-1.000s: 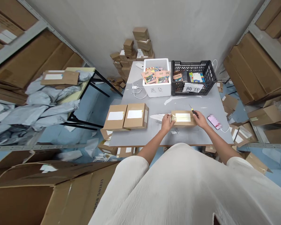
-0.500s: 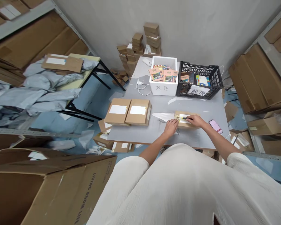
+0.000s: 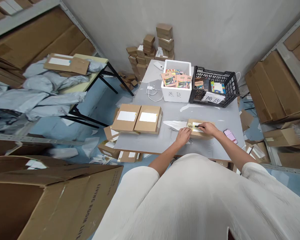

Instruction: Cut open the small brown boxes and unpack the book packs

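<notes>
A small brown cardboard box (image 3: 201, 134) with a white label and clear tape lies near the front of the table. My left hand (image 3: 183, 136) is closed on the box's left end, fingers over its near corner. In my right hand (image 3: 208, 128) is a slim utility knife (image 3: 196, 126) with a black and yellow handle, held over the label and pointing left toward the taped end. Whether the blade touches the tape is too small to tell. White crumpled paper or film (image 3: 175, 124) lies left of the box.
Two labelled boxes (image 3: 148, 125) sit side by side on the grey table (image 3: 152, 143). A white foam bin (image 3: 175, 95) and black crate (image 3: 215, 101) of booklets stand behind. A phone (image 3: 230, 136) lies at right. A large open carton (image 3: 65, 200) stands lower left.
The camera view has shifted slightly. Both hands, the knife and the box keep nearly the same positions relative to each other.
</notes>
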The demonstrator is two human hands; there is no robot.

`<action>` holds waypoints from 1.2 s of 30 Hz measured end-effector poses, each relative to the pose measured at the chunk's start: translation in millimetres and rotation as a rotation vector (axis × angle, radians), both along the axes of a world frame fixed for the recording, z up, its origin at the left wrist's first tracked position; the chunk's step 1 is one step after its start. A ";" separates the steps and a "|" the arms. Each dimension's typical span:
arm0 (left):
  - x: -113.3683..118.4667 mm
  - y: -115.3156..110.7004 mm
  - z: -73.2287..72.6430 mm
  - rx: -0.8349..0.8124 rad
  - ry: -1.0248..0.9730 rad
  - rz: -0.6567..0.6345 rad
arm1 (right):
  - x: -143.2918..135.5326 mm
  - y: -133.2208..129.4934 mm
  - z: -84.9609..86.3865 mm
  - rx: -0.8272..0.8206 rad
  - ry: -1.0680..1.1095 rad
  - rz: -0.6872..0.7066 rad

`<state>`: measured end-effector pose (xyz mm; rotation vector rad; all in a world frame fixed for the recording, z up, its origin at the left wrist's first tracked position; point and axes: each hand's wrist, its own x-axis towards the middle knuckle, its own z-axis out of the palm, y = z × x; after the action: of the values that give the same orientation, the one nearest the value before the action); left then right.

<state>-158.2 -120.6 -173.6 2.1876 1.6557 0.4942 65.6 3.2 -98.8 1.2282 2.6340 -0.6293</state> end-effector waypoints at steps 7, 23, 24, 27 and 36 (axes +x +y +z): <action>0.0 -0.9 1.6 -0.020 -0.001 0.007 | 3.1 5.0 0.6 -0.016 -0.026 -0.008; 11.5 1.1 5.6 -0.069 0.072 0.090 | 53.5 21.1 9.1 -0.122 -0.139 -0.150; 11.5 1.6 5.4 -0.075 0.071 0.091 | 60.1 23.1 7.6 -0.115 -0.147 -0.142; 10.6 2.8 4.3 -0.086 0.063 0.090 | 84.3 28.9 2.6 -0.081 -0.161 -0.140; 9.7 1.8 7.8 -0.116 0.099 0.101 | 158.0 33.8 5.7 -0.108 -0.082 -0.256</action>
<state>-148.6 -118.8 -165.8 2.0834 1.8056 0.3125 223.6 36.9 -93.1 1.5363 2.3632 -0.7340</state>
